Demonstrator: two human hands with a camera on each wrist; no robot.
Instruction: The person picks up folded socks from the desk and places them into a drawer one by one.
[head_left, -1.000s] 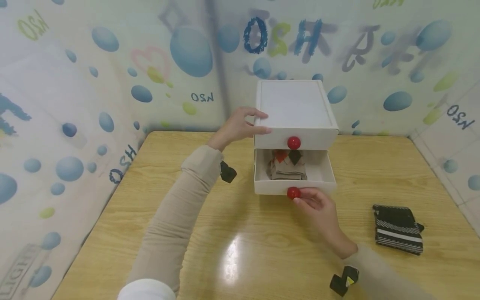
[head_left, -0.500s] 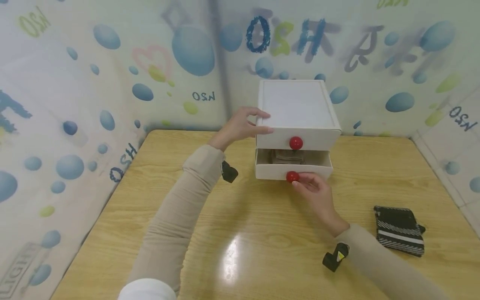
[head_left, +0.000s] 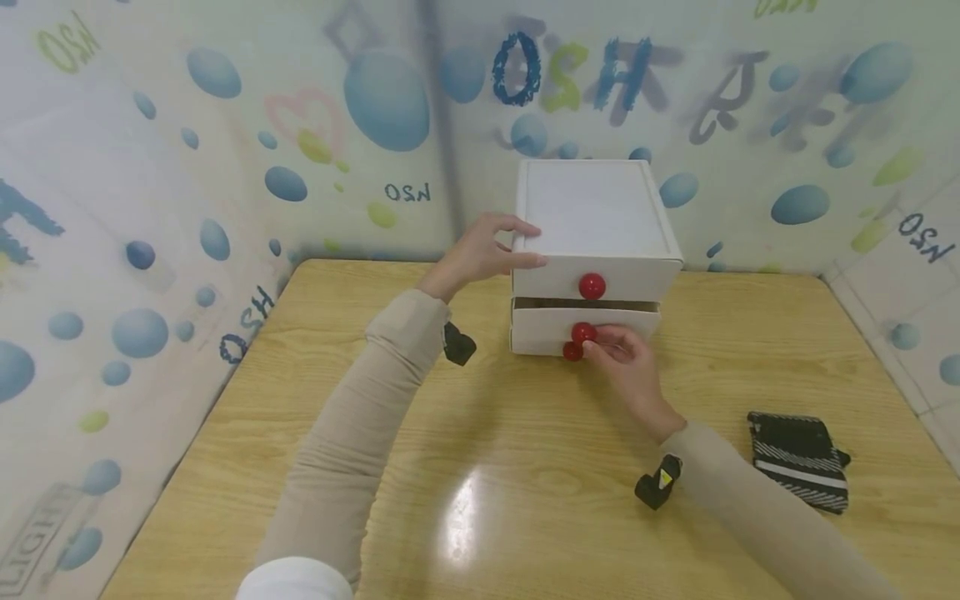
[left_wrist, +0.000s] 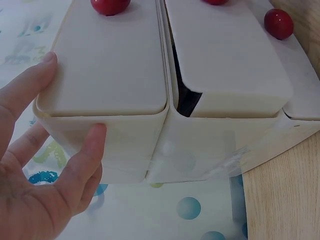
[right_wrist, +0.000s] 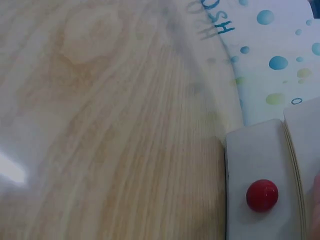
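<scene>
A white drawer unit [head_left: 592,208] with red knobs stands toward the back of the table. My left hand [head_left: 480,248] rests at its upper left edge; in the left wrist view, nearly straight fingers [left_wrist: 42,80] lie across the corner of the top drawer. My right hand [head_left: 630,375] pinches the red knob [head_left: 584,333] of the middle drawer [head_left: 540,323], which sticks out slightly with a narrow dark gap above it. The bottom drawer [right_wrist: 250,155] is closed, its own knob [right_wrist: 262,195] just below. The right wrist view catches only a sliver of that hand.
A folded black-and-white patterned cloth [head_left: 798,458] lies on the wooden table [head_left: 420,433] to the right, partly behind the right sleeve. A wall [head_left: 480,192] printed with blue bubbles rises right behind the unit.
The middle drawer has slid inward, from well pulled out to nearly closed, hiding the folded argyle-patterned cloth inside. My right hand moved forward with its knob; the left hand stayed on the unit.
</scene>
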